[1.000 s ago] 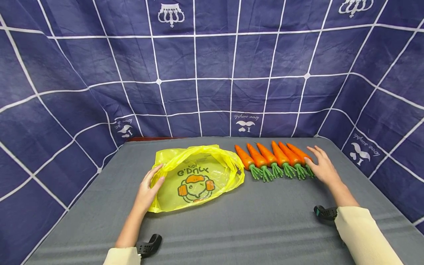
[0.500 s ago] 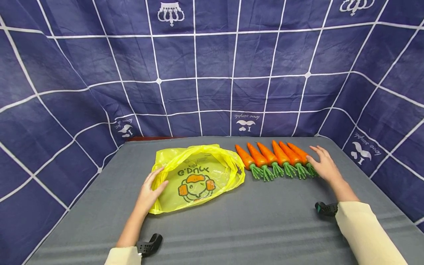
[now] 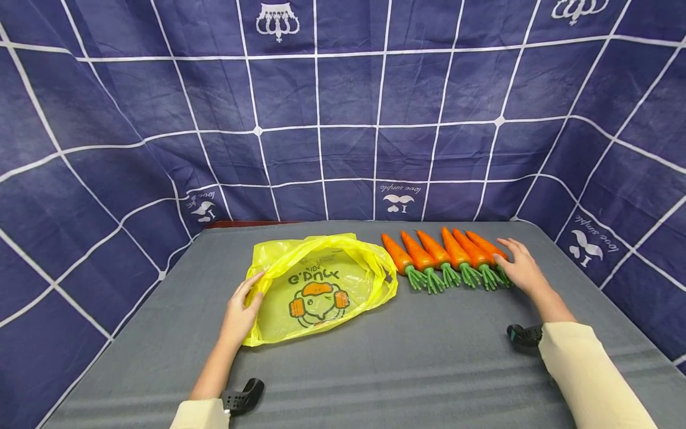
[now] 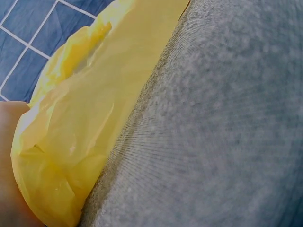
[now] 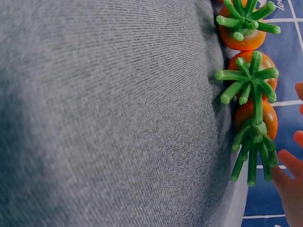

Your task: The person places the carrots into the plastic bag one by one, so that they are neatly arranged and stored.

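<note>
A yellow plastic bag (image 3: 321, 322) with a cartoon duck print lies on the table, its mouth spread wide. My left hand (image 3: 240, 316) rests at the bag's left edge, fingers and thumb apart along the rim. In the left wrist view, the yellow film (image 4: 94, 104) bulges against the hand (image 4: 14, 165). Several orange carrots (image 3: 420, 253) with green stems lie side by side, right of the bag. Beside the rightmost carrot (image 3: 485, 244), my right hand (image 3: 525, 274) has its fingers extended around the near end. The right wrist view shows fingertips (image 5: 289, 163) close to green stems (image 5: 253, 142).
A grey cloth covers the table (image 3: 407, 369). Behind and at both sides hangs a dark blue curtain (image 3: 348, 155) with white grid lines. Each wrist wears a black band (image 3: 243, 396) over a cream sleeve (image 3: 589, 375).
My right hand drew slightly away from the rightmost carrot, then came back toward it. The left thumb has moved in a little toward the fingers. Bag and carrots stay put.
</note>
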The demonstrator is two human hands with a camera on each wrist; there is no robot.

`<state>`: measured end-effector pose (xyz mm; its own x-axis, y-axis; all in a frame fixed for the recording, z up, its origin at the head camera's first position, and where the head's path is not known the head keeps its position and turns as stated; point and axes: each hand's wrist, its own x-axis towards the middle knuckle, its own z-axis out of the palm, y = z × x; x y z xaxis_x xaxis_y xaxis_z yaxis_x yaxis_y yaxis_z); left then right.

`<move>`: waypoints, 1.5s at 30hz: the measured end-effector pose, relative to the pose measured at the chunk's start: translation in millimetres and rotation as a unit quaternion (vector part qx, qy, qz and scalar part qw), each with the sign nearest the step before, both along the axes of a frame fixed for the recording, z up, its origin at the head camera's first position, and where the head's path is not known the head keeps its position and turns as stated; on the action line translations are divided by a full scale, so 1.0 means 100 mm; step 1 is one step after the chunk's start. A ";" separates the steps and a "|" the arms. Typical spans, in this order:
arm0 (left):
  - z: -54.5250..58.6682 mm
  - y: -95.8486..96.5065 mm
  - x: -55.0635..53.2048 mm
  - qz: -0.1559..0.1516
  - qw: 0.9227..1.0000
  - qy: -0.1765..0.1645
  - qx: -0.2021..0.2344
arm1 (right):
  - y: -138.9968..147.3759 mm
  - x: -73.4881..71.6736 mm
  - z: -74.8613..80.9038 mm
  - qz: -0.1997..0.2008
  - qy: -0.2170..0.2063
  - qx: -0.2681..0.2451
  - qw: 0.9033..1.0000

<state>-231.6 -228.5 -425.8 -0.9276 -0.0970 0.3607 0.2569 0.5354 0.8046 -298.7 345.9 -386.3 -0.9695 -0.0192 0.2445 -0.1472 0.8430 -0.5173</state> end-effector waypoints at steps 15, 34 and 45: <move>-0.02 0.00 -0.01 -0.046 0.998 -0.018 -0.025 | 0.00 -0.07 -0.03 0.021 -0.019 -0.002 1.000; 0.02 -0.01 0.01 -0.033 0.999 -0.031 0.015 | 0.03 -0.13 -0.14 0.023 -0.015 -0.002 1.000; 0.02 0.00 0.01 -0.026 0.999 -0.024 0.018 | 0.02 -0.10 -0.15 0.003 -0.022 0.003 1.000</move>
<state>-230.6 -228.8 -424.0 -0.9479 -0.0600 0.3128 0.2444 0.4924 0.8353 -309.1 347.6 -401.7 -0.9790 -0.0268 0.2020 -0.1302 0.8448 -0.5190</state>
